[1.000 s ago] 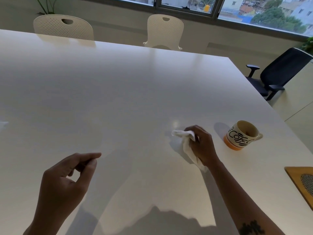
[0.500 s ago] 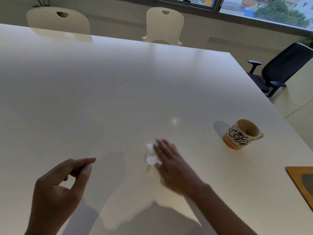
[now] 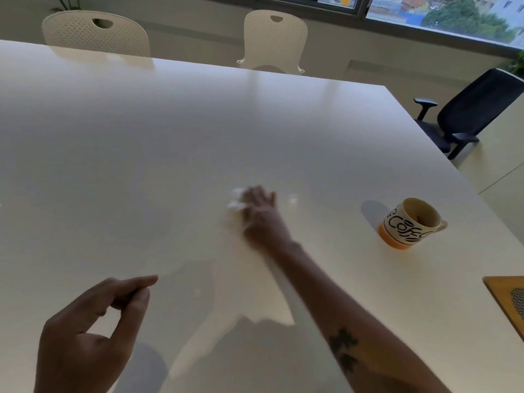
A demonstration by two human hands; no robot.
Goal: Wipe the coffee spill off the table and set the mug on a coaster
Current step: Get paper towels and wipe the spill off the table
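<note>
Right hand (image 3: 259, 215): pressed flat on a white tissue (image 3: 235, 200) at mid-table (image 3: 141, 137), blurred. Left hand (image 3: 85, 333): empty, loosely curled. Coffee mug (image 3: 411, 224): upright, to the right, nearer the right hand. Wooden coaster (image 3: 507, 296): at the right edge beyond the mug.

View count: one, head-worn wide-angle.
Position: above the near edge of the desk (image 3: 141, 154), at the person's head height.
Facing: forward and down across the desktop toward two white chairs (image 3: 275, 38) and a window (image 3: 442, 15) at the far side.
Nearness: both forearms fill the lower frame; far desk edge well apart.
Distortion: desk edges bow outward.
Shared field: none, single view.
</note>
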